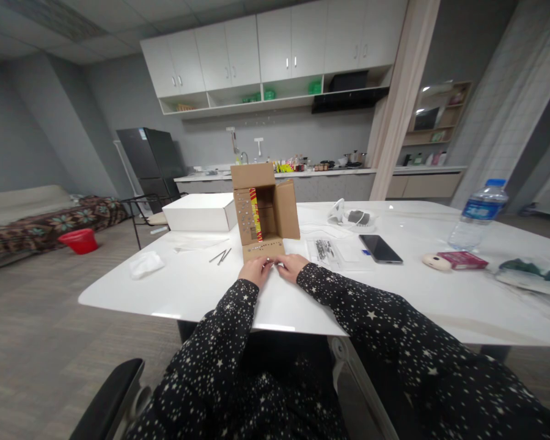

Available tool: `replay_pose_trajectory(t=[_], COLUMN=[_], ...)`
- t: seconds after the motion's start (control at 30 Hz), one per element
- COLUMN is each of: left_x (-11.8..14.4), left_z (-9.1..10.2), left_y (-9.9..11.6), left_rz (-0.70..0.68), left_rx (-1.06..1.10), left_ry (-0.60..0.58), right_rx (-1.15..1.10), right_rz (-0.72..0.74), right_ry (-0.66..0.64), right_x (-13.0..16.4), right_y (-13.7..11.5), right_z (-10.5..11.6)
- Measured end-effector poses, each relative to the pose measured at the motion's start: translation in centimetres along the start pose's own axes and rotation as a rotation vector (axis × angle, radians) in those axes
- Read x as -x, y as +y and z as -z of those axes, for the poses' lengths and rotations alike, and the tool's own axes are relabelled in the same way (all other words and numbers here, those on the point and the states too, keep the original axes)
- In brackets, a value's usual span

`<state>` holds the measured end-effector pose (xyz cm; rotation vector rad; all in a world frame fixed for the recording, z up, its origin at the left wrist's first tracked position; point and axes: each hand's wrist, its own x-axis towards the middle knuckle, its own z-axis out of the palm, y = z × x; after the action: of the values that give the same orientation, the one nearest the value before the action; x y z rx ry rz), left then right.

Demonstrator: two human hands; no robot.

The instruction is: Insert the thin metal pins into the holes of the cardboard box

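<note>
An open cardboard box (286,211) stands on the table before me, its flaps spread. Small shiny bits dot its left flap and its front flap (262,249); they are too small to name. At the edge of the front flap my left hand (255,271) has its fingertips pinched together. My right hand (293,267) meets it from the right, fingers curled and close to the left fingertips. Whatever sits between the fingers is too small to make out. Thin metal rods (222,256) lie left of the hands. On the right is a clear case (339,253) with small metal parts.
A white box (199,212) stands behind left, with crumpled white tissue (146,264) nearer me. Rightward lie a phone (380,248), a red pack (468,260) and a water bottle (479,214). White goggles (337,211) rest toward the back.
</note>
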<state>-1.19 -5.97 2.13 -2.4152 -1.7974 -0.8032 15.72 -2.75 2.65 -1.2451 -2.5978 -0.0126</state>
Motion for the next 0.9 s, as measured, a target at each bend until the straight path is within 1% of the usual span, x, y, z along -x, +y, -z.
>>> replay_pose_trajectory(t=[0.3,0.63,0.77,0.9], left_x=[-0.07,0.30,0.41,0.41], left_z=[-0.76,-0.54,-0.57,-0.64], left_y=[-0.61,-0.29,-0.30,-0.38], left_rz=[-0.019,-0.012,0.006,-0.004], left_rx=[-0.026,0.008,0.025,0.038], left_ry=[0.015,0.008,0.000,-0.005], right_rx=[-0.007,0.000,-0.004,0.000], right_rz=[0.012,0.003,0.008,0.010], right_ry=[0.019,0.015,0.027,0.039], right_x=[0.03,0.32,0.30,0.27], right_y=[0.14,-0.11,-0.08,-0.05], right_z=[-0.15,0.19,0.17,0.15])
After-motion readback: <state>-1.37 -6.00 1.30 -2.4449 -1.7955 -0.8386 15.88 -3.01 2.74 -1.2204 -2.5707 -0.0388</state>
